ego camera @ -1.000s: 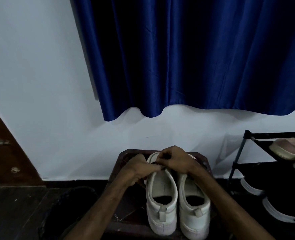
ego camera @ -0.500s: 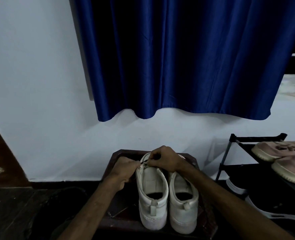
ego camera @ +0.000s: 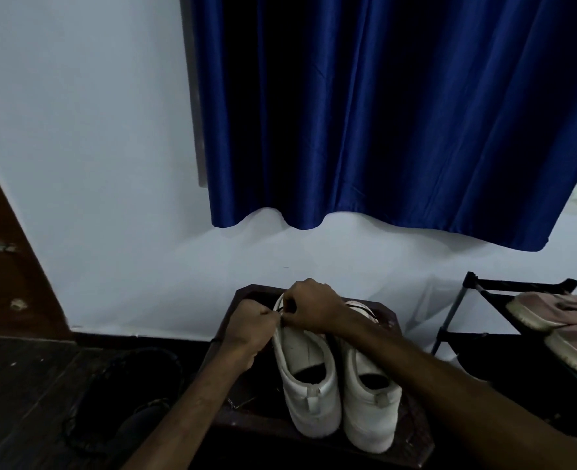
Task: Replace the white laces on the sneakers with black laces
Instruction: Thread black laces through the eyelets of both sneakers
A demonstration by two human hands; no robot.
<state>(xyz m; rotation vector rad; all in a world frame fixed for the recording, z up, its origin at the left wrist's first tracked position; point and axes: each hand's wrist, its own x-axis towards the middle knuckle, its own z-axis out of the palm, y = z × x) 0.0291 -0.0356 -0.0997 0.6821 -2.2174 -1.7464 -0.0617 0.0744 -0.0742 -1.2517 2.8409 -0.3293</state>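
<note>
Two white sneakers stand heels toward me on a dark wooden stool (ego camera: pixel 390 312). Both hands work at the toe end of the left sneaker (ego camera: pixel 305 374). My left hand (ego camera: pixel 251 325) is curled at that shoe's left side and pinches a thin black lace (ego camera: pixel 280 312). From the right, my right hand (ego camera: pixel 310 308) covers the shoe's front and pinches the same lace with its fingertips. The right sneaker (ego camera: pixel 370 401) stands untouched beside it, with a dark lace visible near its toe. The left shoe's eyelets are hidden under my hands.
A black shoe rack (ego camera: pixel 483 290) with pinkish shoes (ego camera: pixel 551 310) stands at the right. A dark round basket (ego camera: pixel 124 395) sits on the dark floor left of the stool. A blue curtain (ego camera: pixel 382 113) hangs on the white wall behind. A brown door (ego camera: pixel 5 266) is at far left.
The view has shifted slightly. My hands stay at the left sneaker's toe; the left hand has drawn a little away to the shoe's left side, with the lace between the two hands.
</note>
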